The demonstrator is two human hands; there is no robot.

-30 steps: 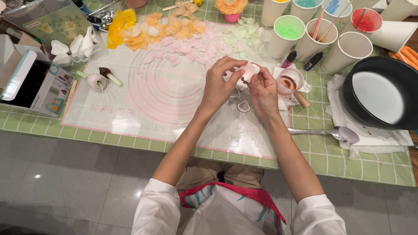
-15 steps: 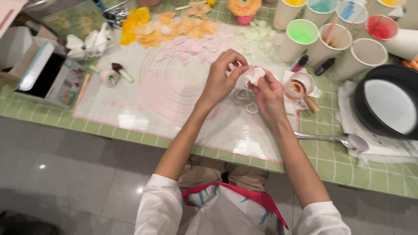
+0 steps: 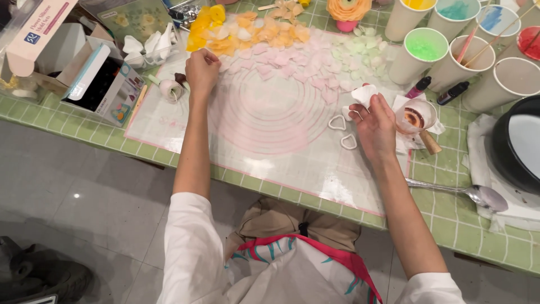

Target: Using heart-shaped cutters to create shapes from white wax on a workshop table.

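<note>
My left hand (image 3: 202, 70) reaches far to the upper left of the translucent mat (image 3: 264, 152) with pink rings. Its curled fingertips rest at the edge of the yellow petals (image 3: 203, 28); whether they pinch one is hidden. My right hand (image 3: 376, 124) hovers at the mat's right side and holds a small white paste piece (image 3: 364, 93) between thumb and fingers. Two white teardrop cutters (image 3: 337, 123) lie on the mat just left of that hand. Rows of orange (image 3: 270, 31), pink (image 3: 284, 59) and pale green petals (image 3: 360, 62) cover the mat's far part.
A small white flower bud (image 3: 170, 89) lies by my left wrist. Open boxes (image 3: 95, 79) stand at the left. Cups of coloured liquid (image 3: 422, 48), two small bottles (image 3: 419, 87), a little glass with brown paste (image 3: 413, 117), a spoon (image 3: 478, 194) and a black bowl (image 3: 517, 143) crowd the right.
My hands have parted. The left one left the white piece and swung out to the yellow petals at upper left; the right one keeps the white piece. The view shifted a little.
</note>
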